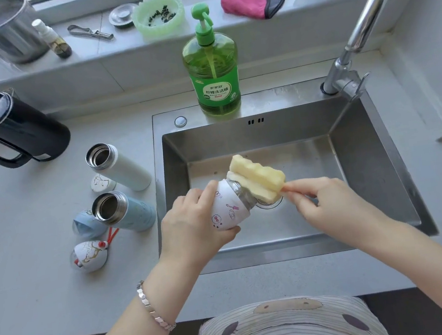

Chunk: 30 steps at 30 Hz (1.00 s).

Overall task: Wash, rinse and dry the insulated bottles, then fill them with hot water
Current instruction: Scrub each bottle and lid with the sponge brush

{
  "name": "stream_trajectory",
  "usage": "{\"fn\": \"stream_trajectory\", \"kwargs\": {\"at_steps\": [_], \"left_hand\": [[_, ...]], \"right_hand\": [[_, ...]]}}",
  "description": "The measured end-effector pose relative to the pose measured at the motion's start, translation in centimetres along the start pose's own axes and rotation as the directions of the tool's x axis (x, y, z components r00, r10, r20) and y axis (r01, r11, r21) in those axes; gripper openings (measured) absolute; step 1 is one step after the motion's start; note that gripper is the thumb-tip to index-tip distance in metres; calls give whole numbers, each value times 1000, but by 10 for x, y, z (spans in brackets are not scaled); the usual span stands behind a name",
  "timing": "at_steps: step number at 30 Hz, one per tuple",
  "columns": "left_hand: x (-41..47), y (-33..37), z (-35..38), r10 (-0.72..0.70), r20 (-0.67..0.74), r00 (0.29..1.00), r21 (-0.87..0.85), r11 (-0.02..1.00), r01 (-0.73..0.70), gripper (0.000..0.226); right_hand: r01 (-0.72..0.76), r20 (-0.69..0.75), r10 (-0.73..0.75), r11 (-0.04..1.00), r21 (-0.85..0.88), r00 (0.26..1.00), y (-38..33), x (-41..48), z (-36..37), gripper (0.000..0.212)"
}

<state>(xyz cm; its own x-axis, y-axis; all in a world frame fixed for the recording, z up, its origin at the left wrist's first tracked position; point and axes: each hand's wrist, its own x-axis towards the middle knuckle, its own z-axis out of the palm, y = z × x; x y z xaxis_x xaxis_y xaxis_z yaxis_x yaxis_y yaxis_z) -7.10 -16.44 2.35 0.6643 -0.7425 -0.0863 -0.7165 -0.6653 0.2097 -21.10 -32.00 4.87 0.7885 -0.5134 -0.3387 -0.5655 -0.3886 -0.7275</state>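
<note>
Over the stainless steel sink [367,166], the left hand [190,221] wraps curled fingers and thumb round a small printed bottle [228,211], white with little cartoon figures, its bare steel neck tilted toward the right. The right hand [318,197] pinches the thin handle of a pale yellow sponge brush [257,176], whose ridged foam head lies against that neck. On the grey surface [48,286] to the left stand two uncapped cylinders with shiny steel rims, a tall white bottle [122,168] and a pale blue bottle [133,211].
</note>
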Motion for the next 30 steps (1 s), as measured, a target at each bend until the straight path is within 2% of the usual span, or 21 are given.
{"fn": "stream_trajectory", "kwargs": {"at_steps": [3, 7, 12, 17, 21, 26, 30], "left_hand": [[1, -5, 4, 34, -18, 999, 43, 999, -33, 87], [-1, -2, 11, 180, -63, 982, 104, 979, -173, 94], [6, -9, 8, 90, -69, 993, 125, 989, -81, 88], [2, -3, 11, 187, -54, 981, 104, 978, -181, 91], [2, -10, 11, 64, -28, 998, 58, 996, -63, 91], [3, -10, 16, 150, -33, 988, 96, 985, -147, 92], [7, -15, 15, 183, -138, 973, 114, 979, -168, 91]], "right_hand": [[18, 13, -17, 999, -46, 1000, -4, -6, 1, 25], [1, 8, 0, 991, -134, 1000, -2, 0, -2, 26], [72, 36, -65, 966, -247, 997, -9, -17, -5, 25], [27, 8, -26, 962, -271, 1000, -8, -2, -6, 27], [40, 64, -24, 964, -261, 998, -11, -16, -6, 26], [16, 66, 3, 960, -281, 998, -9, -5, -6, 26], [17, 87, 10, 953, -301, 996, -13, -11, -10, 25]]}}
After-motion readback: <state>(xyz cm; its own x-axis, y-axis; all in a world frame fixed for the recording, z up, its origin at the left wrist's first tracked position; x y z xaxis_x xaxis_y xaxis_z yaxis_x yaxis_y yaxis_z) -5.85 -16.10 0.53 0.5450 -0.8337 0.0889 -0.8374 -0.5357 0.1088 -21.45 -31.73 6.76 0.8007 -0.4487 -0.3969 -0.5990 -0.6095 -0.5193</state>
